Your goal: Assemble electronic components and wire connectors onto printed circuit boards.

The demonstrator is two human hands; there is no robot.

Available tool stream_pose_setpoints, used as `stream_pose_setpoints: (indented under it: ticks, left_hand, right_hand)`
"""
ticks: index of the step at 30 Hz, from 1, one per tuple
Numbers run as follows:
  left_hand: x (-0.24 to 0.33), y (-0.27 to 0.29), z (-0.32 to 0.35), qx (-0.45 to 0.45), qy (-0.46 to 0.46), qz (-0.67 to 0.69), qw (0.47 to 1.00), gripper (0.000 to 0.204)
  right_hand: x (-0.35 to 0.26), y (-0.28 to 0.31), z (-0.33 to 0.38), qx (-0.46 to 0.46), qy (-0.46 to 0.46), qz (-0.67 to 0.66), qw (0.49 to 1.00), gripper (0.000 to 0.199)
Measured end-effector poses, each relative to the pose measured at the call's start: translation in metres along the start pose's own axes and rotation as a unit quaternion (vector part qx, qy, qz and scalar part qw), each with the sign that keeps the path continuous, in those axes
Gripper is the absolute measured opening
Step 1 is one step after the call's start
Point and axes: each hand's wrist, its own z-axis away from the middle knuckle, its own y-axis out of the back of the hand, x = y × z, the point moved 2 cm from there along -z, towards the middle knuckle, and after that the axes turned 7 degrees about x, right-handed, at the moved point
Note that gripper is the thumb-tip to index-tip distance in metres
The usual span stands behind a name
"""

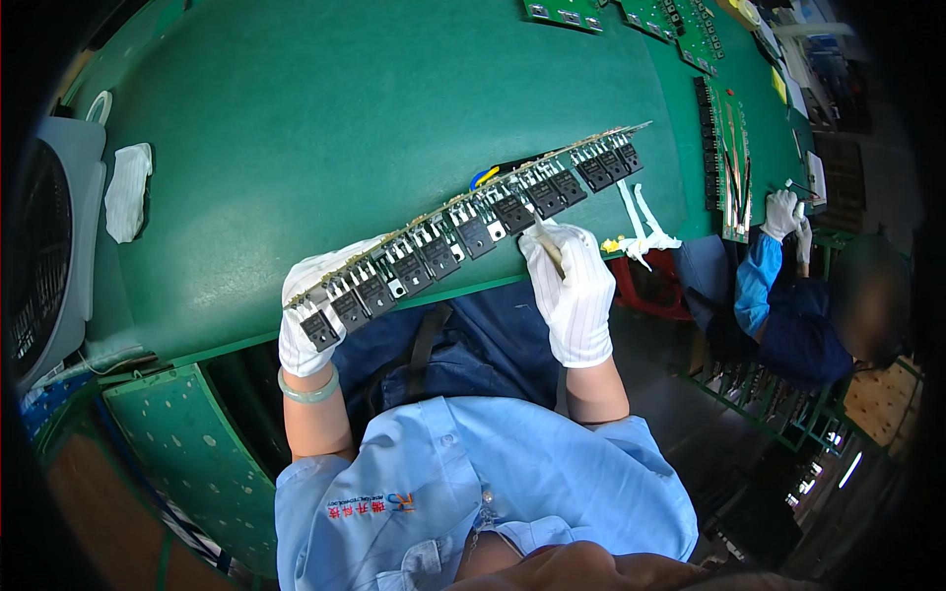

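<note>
A long circuit board (477,234) is held up at a slant over the green table, its right end farther away and higher. Along its near edge runs a row of black flat transistors with metal legs. My left hand (304,347), in a white striped glove, grips the board's left end. My right hand (574,300), gloved alike, is closed around a slim pale tool (548,244). The tool's tip meets the row of transistors near the middle; its exact kind is hard to make out. Behind the board, a blue and yellow object (485,177) is partly hidden.
A crumpled white cloth (128,193) and a white ring (100,106) lie at the left, beside a grey fan-like machine (74,217). White strips (645,229) lie on the table's near edge. More circuit boards (727,158) are at the right, where a co-worker's gloved hands (783,215) work.
</note>
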Motion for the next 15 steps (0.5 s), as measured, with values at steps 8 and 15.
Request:
stream_pose_setpoints:
  ticks: [8, 15]
  left_hand:
    - [0.009, -0.006, -0.004, -0.013, 0.05, 0.004, 0.999, 0.042]
    - [-0.006, 0.005, 0.0, -0.017, -0.013, -0.011, 1.0, 0.051]
  right_hand:
    - [-0.003, 0.0, 0.002, -0.017, -0.02, -0.001, 1.0, 0.016]
    - [0.003, 0.001, 0.001, -0.006, -0.03, 0.024, 0.999, 0.016]
